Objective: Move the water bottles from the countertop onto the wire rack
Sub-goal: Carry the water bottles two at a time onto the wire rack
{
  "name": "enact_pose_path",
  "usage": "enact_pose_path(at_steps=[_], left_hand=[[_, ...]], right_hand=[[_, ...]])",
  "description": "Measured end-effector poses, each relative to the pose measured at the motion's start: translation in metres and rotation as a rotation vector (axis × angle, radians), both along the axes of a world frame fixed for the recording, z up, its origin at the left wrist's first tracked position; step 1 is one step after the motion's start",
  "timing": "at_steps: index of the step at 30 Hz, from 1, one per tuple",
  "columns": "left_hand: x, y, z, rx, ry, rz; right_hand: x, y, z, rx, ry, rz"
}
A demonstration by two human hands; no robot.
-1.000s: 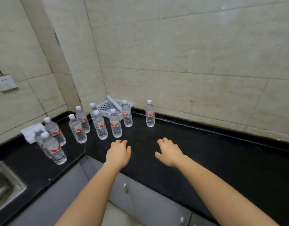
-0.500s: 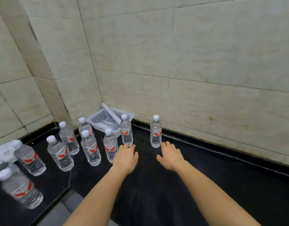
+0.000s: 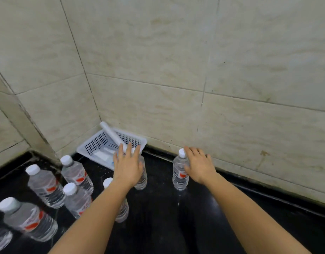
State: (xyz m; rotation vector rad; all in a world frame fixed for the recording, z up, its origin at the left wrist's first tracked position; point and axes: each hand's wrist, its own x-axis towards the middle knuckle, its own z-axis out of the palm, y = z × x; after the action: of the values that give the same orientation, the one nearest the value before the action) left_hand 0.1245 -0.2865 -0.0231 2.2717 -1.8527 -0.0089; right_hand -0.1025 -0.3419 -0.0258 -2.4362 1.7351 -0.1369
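Several clear water bottles with white caps and red labels stand on the black countertop (image 3: 158,208). My left hand (image 3: 127,166) reaches forward with its fingers straight and covers the top of one bottle (image 3: 142,177); I cannot tell whether it touches it. My right hand (image 3: 198,165) lies against the right side of the rightmost bottle (image 3: 179,174), fingers straight near its cap, not curled round it. More bottles stand at the left (image 3: 76,173) (image 3: 45,186) (image 3: 28,219). One bottle (image 3: 122,209) is partly hidden by my left forearm. No wire rack is in view.
A white perforated plastic basket (image 3: 95,143) sits in the corner behind the bottles, with a white tube (image 3: 112,134) lying across it. Tiled walls close off the back and left. The countertop runs on to the right along the wall.
Both hands have moved forward from the counter's front to the two back bottles. The view has come closer to the corner.
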Motion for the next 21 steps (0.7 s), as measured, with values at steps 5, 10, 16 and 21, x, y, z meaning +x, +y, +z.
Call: enact_pose_path(at_steps=[5, 10, 16, 21], left_hand=[[0.040, -0.031, -0.002, 0.148, -0.001, -0.056], [0.052, -0.045, -0.004, 0.107, 0.125, -0.136], [0.058, -0.049, 0.000, 0.104, 0.252, -0.202], [0.052, -0.049, 0.006, 0.149, 0.199, -0.272]], right_hand=[[0.023, -0.018, -0.004, 0.002, 0.070, 0.017], [0.031, -0.018, -0.013, 0.020, 0.091, -0.023], [0.024, 0.002, -0.019, -0.021, 0.106, -0.053], [0.014, 0.029, -0.024, -0.087, 0.121, -0.140]])
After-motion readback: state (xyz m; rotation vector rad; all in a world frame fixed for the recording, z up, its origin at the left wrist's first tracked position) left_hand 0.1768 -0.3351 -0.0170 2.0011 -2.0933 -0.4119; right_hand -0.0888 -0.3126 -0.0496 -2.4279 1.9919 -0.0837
